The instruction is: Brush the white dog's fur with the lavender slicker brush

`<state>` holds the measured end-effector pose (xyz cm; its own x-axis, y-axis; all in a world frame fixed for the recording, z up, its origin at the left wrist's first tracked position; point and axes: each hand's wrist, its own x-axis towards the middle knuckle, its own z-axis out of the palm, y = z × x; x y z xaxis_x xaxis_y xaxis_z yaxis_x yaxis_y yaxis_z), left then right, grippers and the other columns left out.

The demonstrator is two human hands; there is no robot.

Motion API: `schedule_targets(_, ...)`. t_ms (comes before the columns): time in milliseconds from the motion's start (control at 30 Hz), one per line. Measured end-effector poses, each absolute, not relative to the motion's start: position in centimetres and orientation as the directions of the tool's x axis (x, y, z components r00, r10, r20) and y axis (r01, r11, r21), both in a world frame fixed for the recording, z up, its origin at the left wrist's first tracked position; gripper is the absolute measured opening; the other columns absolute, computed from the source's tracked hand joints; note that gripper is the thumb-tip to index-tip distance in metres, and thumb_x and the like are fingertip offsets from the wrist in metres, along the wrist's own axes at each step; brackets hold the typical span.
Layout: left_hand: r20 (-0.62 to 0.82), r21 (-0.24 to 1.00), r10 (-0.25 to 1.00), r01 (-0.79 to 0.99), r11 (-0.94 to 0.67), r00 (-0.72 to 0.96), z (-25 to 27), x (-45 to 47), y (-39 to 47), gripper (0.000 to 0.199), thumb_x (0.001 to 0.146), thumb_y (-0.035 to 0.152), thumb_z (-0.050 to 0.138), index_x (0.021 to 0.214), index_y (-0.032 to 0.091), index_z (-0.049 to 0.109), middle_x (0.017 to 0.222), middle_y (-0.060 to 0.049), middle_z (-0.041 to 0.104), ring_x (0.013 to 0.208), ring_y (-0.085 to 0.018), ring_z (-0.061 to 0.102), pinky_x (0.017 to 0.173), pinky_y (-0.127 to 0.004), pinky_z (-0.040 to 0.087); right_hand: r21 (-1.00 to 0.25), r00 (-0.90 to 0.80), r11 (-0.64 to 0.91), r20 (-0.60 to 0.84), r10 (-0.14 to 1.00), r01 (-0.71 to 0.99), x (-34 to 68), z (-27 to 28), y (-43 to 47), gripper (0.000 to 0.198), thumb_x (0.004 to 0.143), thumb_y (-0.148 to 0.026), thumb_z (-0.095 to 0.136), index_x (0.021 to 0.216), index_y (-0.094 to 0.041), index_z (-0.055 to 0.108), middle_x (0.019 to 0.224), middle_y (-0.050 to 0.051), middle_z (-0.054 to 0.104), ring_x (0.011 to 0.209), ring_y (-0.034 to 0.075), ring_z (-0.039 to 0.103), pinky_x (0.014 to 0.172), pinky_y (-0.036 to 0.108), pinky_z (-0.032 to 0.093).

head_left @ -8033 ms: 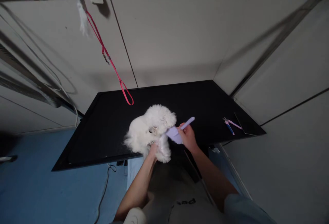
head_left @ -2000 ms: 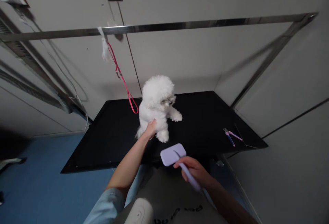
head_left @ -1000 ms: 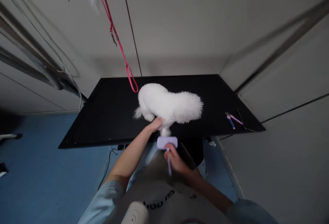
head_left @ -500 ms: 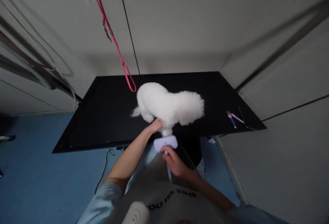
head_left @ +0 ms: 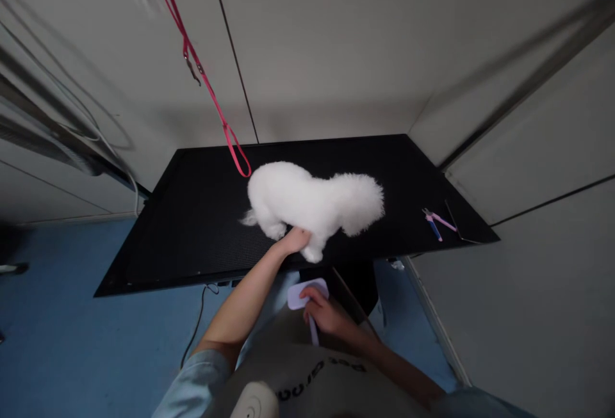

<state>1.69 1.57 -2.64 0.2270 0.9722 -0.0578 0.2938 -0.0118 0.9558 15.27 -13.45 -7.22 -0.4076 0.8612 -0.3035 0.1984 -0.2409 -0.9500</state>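
A fluffy white dog (head_left: 288,194) is on the black table, its head to the right. My left hand (head_left: 296,239) is closed around the upper part of the dog's near front leg, its fingertips hidden by the leg and fur. In my right hand (head_left: 324,312) is a lilac slicker brush (head_left: 295,297), gripped at the handle just below its head. The brush is in front of the table's near edge, apart from the dog, with the back of its head facing up.
A pink leash loop (head_left: 237,152) hangs over the black grooming table (head_left: 182,213). Nail clippers (head_left: 435,223) with blue and pink handles lie at the table's right end, beside a dark flat object (head_left: 456,221). A dark cable (head_left: 199,315) hangs below the left side.
My right hand has drawn the brush down and back, away from the dog's front paw toward my body. My left hand stays at the front leg. The view has shifted slightly.
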Motion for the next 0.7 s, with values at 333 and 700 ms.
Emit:
schedule_targets(333, -0.093, 0.935, 0.969, 0.354, 0.006, 0.228, -2.5, 2.6, 1.6, 0.023, 0.084, 0.022, 0.047, 0.089, 0.012, 0.067, 0.108, -0.015, 0.072, 0.111, -0.031, 0.060, 0.108, -0.042, 0.041, -0.972, -0.445, -0.206, -0.237, 0.864, 0.116, 15.4, -7.3, -14.6, 0.020, 0.092, -0.031, 0.041, 0.111, -0.026, 0.048, 0.074, -0.003, 0.053, 0.065, 0.015, 0.051, 0.063, 0.027, 0.042)
schedule_targets(700, -0.077, 0.963, 0.973, 0.269, 0.016, 0.219, -0.5, 2.8, 2.0, 0.033, 0.086, 0.019, 0.045, 0.111, 0.008, 0.064, 0.121, -0.015, 0.068, 0.119, -0.027, 0.057, 0.110, -0.038, 0.040, -0.962, -0.368, -0.052, -0.152, 0.917, 0.269, 16.2, -5.1, -13.1, 0.019, 0.090, -0.026, 0.044, 0.106, -0.026, 0.054, 0.076, -0.001, 0.053, 0.069, 0.016, 0.052, 0.067, 0.028, 0.041)
